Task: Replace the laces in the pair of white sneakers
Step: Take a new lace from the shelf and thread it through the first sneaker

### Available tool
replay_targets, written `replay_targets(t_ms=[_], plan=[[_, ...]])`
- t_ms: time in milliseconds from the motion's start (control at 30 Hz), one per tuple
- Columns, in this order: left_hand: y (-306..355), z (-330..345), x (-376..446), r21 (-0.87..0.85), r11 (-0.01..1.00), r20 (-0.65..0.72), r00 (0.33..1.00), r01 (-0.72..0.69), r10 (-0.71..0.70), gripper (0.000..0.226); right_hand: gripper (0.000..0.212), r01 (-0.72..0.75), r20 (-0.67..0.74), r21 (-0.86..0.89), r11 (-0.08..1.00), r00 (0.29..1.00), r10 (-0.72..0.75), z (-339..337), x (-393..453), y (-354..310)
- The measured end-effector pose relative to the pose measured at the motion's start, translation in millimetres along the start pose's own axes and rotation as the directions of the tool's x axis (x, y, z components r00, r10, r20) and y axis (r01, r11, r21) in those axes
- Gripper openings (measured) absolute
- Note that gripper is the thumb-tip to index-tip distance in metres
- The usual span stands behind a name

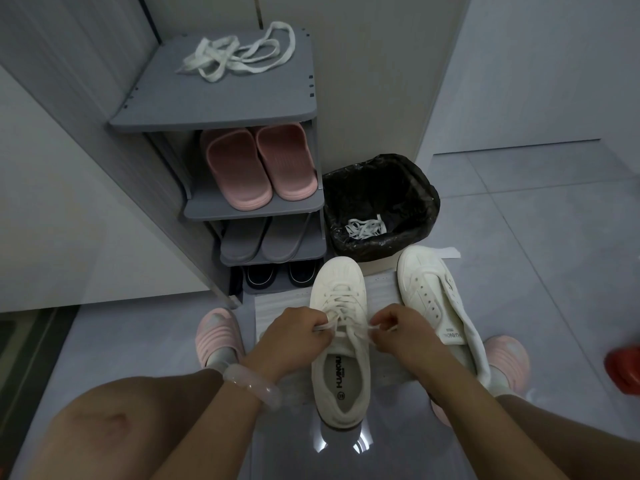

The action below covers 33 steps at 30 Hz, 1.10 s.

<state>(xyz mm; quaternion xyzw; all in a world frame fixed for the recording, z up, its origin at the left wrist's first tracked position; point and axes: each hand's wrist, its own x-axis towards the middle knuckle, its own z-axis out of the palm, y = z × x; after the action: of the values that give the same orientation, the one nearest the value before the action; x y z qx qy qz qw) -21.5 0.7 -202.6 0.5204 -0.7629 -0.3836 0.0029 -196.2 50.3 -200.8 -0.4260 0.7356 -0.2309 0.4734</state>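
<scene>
On the grey floor (519, 271), lace ends (349, 328) are pinched tight by left hand (294, 336) and right hand (398, 332) over the laced sneaker (341, 341), apparently for tying.

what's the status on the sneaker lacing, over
Left hand and right hand each pinch a lace end over the laced sneaker. Second sneaker unlaced. Spare lace on rack. Nothing blocking.

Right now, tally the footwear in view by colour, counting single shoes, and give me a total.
White sneakers: 2, one laced, one unlaced
Pink slippers on the rack: 2
Pink slippers worn on the feet: 2
Grey slippers: 2
Black shoes, partly hidden: 2
Total: 10
</scene>
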Motion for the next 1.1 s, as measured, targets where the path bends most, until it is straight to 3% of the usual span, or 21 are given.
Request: replay_targets(t_ms=[133,200,267,333,433,567,633,733,800,867,1100], plan=[[-1.9,0.1,0.5,0.0,1.0,-0.004,1.0,-0.009,0.009,0.042,0.016,-0.007,-0.037,-0.074,0.997,0.999,0.004,-0.2,0.6,-1.0],[-2.1,-0.4,0.8,0.002,1.0,-0.008,1.0,-0.007,0.007,0.042,0.013,-0.077,-0.005,0.134,0.988,0.997,0.078,-5.2,0.0,-0.6],[-1.6,-0.8,1.4,-0.001,1.0,-0.015,1.0,0.002,-0.002,0.043,0.012,-0.206,0.132,0.479,0.853,0.978,0.161,-7.8,0.0,-1.8],[-1.0,-0.4,2.0,-0.017,1.0,-0.017,1.0,0.003,-0.003,0.043,0.012,-0.304,0.256,0.666,0.682,0.951,0.173,-7.4,0.9,-2.5],[-0.3,0.6,1.7,-0.026,1.0,-0.01,1.0,-0.01,0.01,0.044,0.017,-0.335,0.338,0.763,0.553,0.936,0.101,-1.2,2.8,-0.1],[-0.8,1.3,1.6,-0.017,1.0,-0.007,1.0,-0.017,0.017,0.043,0.017,-0.325,0.333,0.826,0.461,0.941,0.066,1.8,6.6,3.7],[-0.7,1.4,1.9,-0.012,1.0,-0.011,1.0,-0.019,0.019,0.043,0.014,-0.304,0.33,0.819,0.487,0.943,0.034,2.1,6.4,4.4],[-1.1,1.9,2.1,-0.02,1.0,-0.027,1.0,-0.016,0.015,0.044,0.008,-0.21,0.299,0.739,0.64,0.954,-0.032,5.3,1.1,0.8],[-1.5,2.3,2.4,-0.044,0.999,-0.049,0.999,0.0,-0.002,0.042,0.004,-0.11,0.265,0.59,0.8,0.962,-0.063,6.4,-2.3,-2.1],[-2.0,2.8,2.9,-0.09,0.996,-0.056,0.998,0.021,-0.026,0.039,0.018,0.007,0.239,0.362,0.932,0.966,-0.1,7.1,-2.3,-0.6],[-0.7,0.1,4.0,-0.303,0.945,0.054,0.992,0.125,-0.114,0.026,0.041,0.228,0.176,-0.024,0.973,0.959,-0.22,23.2,7.8,14.1]])
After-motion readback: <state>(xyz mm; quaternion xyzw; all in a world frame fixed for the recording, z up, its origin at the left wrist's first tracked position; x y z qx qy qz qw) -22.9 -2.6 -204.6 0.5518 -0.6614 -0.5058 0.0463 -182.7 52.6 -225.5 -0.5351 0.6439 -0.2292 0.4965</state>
